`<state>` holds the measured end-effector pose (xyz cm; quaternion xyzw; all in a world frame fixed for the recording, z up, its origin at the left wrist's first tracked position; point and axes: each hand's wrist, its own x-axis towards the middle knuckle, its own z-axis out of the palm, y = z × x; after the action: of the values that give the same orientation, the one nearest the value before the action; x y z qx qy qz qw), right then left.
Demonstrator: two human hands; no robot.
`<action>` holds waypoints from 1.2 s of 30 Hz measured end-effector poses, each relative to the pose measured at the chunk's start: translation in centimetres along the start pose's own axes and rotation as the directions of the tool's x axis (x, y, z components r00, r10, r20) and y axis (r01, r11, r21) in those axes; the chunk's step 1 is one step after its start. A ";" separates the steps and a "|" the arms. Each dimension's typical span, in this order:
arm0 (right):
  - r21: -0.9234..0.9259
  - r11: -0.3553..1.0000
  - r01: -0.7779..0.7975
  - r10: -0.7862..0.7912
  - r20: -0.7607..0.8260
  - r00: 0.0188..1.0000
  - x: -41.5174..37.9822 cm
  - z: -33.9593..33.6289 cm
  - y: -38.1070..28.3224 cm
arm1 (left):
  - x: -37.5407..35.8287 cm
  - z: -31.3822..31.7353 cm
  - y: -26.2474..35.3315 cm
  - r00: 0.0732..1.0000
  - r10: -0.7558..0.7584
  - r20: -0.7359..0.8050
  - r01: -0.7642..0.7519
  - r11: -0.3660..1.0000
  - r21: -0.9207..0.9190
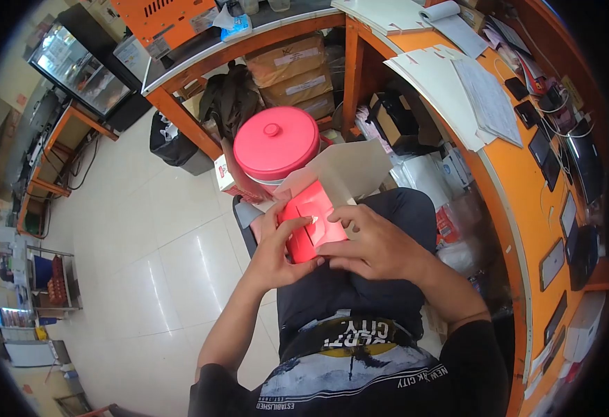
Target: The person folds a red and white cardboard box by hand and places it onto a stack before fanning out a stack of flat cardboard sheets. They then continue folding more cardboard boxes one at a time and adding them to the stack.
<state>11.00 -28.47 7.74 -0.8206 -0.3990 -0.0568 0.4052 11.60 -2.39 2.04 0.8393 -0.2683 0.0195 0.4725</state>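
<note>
A pinkish-red folded card box (303,240) is held between both hands above my lap. My left hand (277,247) grips its left side, with the index finger lying across the top near a small pale spot. My right hand (374,243) holds the right edge, thumb and fingers bent around it. A larger grey-beige card piece with raised flaps (363,165) stands just beyond the red box. Past it is a round pink lidded container (277,142). What lies under the red box is hidden.
An orange-topped desk (506,174) with phones, cables and white sheets (443,90) curves along the right. Cardboard boxes (294,73) sit under the far counter (242,45). A black-lined bin (169,142) stands on the tiled floor (158,243) at the left.
</note>
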 end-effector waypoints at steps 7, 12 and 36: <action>-0.109 0.994 0.011 -0.003 0.073 0.997 -0.1 2.2 0.8 | 0.6 -0.5 0.1 0.997 0.079 0.013 -0.079 0.997 0.003; -0.093 0.995 0.027 -0.022 0.056 0.998 -0.1 1.7 0.8 | 0.6 -1.1 0.9 0.996 0.026 0.084 -0.028 0.999 0.022; 0.430 0.659 -0.617 0.636 0.118 0.762 3.9 4.2 5.1 | 0.8 1.2 2.1 0.998 0.047 -0.031 -0.042 0.986 0.159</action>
<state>16.25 -24.95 3.43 -0.7908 -0.0853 0.1610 0.5843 11.06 -4.58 3.26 0.8675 -0.2763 0.0661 0.4083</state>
